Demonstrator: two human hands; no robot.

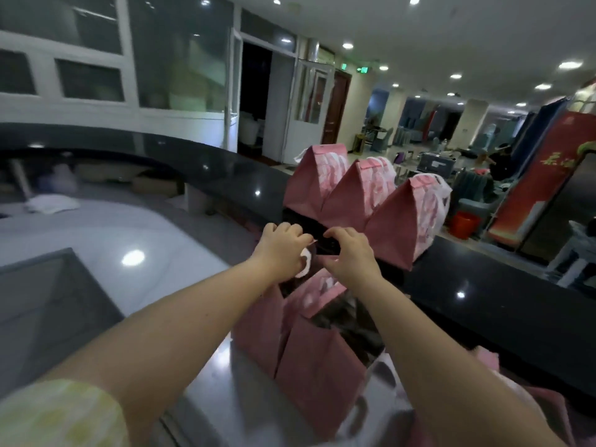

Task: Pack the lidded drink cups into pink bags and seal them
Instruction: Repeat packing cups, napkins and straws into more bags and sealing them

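Probably the sealing step: left hand point(280, 250) grips a white round object point(304, 263); right hand point(352, 253) is curled, its hold unclear, above the open pink bag point(319, 372), whose top needs closing next.

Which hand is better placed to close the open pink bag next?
Probably the right hand: it hovers just above the flap of the open pink bag, while the left hand holds a white round piece.
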